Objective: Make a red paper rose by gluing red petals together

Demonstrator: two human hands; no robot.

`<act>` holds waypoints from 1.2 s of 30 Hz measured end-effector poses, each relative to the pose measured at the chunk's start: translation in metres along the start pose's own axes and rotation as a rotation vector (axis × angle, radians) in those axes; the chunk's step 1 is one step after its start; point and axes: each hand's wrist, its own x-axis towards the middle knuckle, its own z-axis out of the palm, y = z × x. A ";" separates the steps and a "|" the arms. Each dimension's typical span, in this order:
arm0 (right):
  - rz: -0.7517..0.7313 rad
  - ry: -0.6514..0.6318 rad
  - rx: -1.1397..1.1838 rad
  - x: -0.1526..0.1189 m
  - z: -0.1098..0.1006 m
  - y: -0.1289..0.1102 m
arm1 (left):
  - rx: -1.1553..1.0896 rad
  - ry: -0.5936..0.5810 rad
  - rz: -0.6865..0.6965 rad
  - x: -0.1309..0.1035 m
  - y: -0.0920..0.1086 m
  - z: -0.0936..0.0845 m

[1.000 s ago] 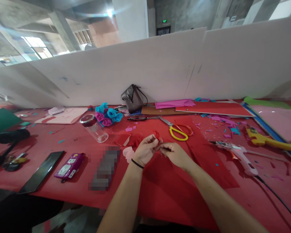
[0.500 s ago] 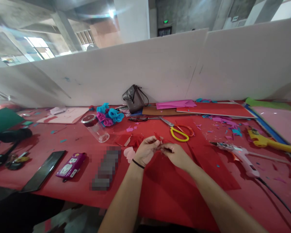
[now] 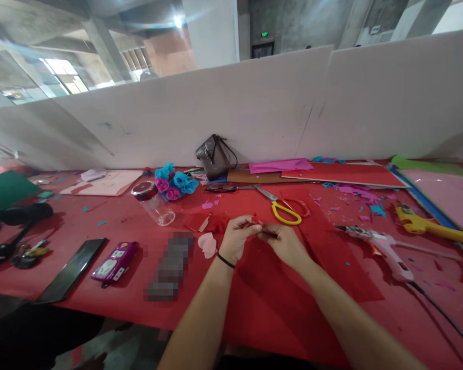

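A small piece of red crepe paper point(image 3: 256, 219) shows at the fingertips of my left hand point(image 3: 235, 237), which is closed on it in a pinch. My right hand point(image 3: 284, 245) meets it from the right, thumb and fingers pinched together at the lower end of the same piece; my fingers hide most of it. Beneath both hands lies a large red sheet point(image 3: 278, 313). Pale pink paper petals point(image 3: 207, 245) rest just left of my left wrist, with crumpled red paper point(image 3: 218, 224) behind them. Yellow-handled scissors point(image 3: 286, 213) lie beyond my right hand.
A pink glue gun point(image 3: 393, 257) with its cord lies at right, near a yellow tool point(image 3: 428, 226). Leftward are a clear jar point(image 3: 156, 205), blue and pink paper flowers point(image 3: 177, 182), a purple case point(image 3: 116, 263) and a black phone point(image 3: 73, 270). A dark bag point(image 3: 214, 159) leans on the partition.
My hands have shifted slightly right, and my left fingers have rolled around the red piece, so more of it shows above them. The things on the table stay put.
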 end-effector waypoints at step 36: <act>-0.192 0.301 0.081 -0.005 -0.020 -0.031 | 0.329 0.060 0.238 0.001 -0.005 0.007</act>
